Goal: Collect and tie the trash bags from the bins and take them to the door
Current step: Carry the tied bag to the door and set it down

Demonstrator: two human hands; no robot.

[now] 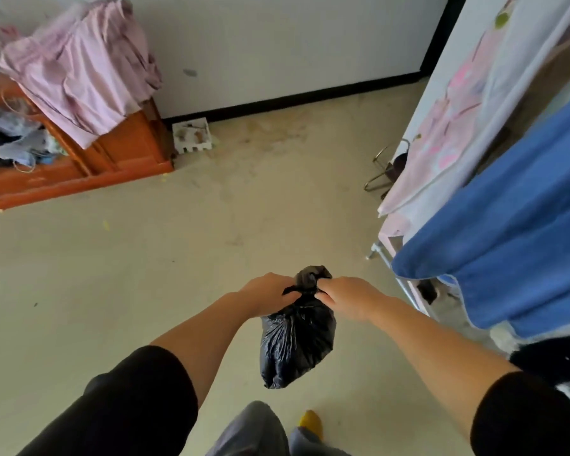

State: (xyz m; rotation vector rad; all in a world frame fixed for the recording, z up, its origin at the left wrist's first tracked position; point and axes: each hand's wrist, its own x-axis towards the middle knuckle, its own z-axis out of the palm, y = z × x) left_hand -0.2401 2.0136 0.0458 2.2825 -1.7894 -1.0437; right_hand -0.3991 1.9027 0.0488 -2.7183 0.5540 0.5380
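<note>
A small black trash bag (295,343) hangs in the air in front of me, above the beige floor. Its neck is gathered into a knot (310,278) at the top. My left hand (269,294) grips the neck from the left. My right hand (346,297) grips it from the right, fingers closed on the plastic just under the knot. Both forearms reach forward from black sleeves. No bin and no door show in the head view.
An orange wooden cabinet (125,149) with pink cloth (79,70) draped over it stands at the back left. A white foam tray (191,134) lies by the wall. A bed with a blue blanket (507,218) fills the right side. My yellow slipper (311,422) shows below.
</note>
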